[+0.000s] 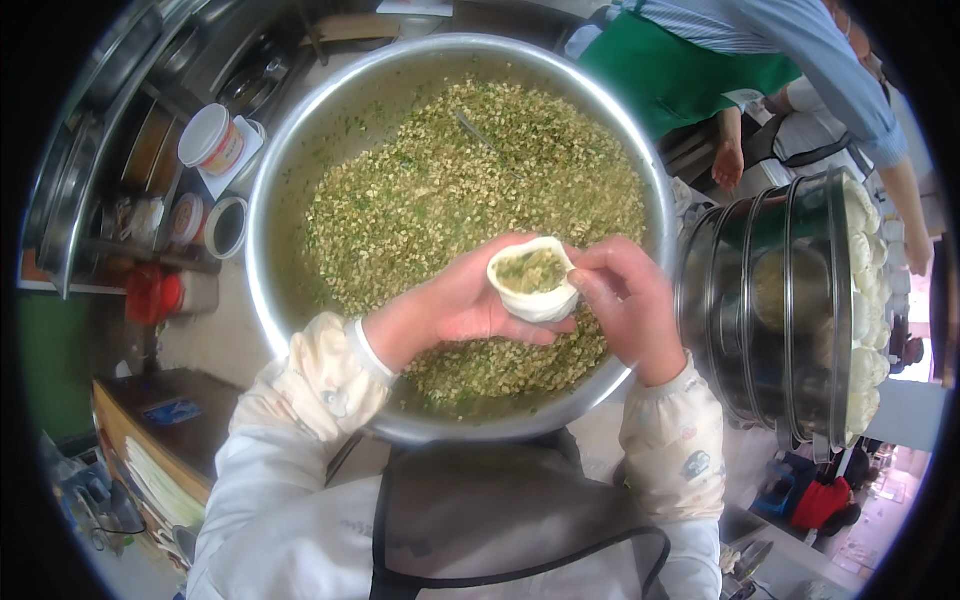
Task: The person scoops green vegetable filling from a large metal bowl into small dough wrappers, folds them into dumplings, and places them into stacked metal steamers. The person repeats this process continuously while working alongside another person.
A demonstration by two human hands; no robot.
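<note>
My left hand [480, 300] cups a white dough wrapper [536, 300] from below and at its left side. Chopped green-and-pale filling [532, 270] shows in the wrapper's open mouth. At the right rim of the dough, the thumb and fingers of my right hand [622, 292] pinch the edge, which is drawn up in pleats. Both hands are above a large round metal basin [262, 202] of finely chopped filling mix [450, 195]. A thin metal utensil [474, 129] lies partly sunk in the mix; its far end is hidden.
Right of the basin stand stacked metal steamer tiers [765, 300] topped with white buns [862, 315]. A person in a green apron [675, 67] is beyond them, one arm reaching past the stack. Left are a white-lidded tub [214, 139], a red container [150, 294] and a wooden cabinet [165, 420].
</note>
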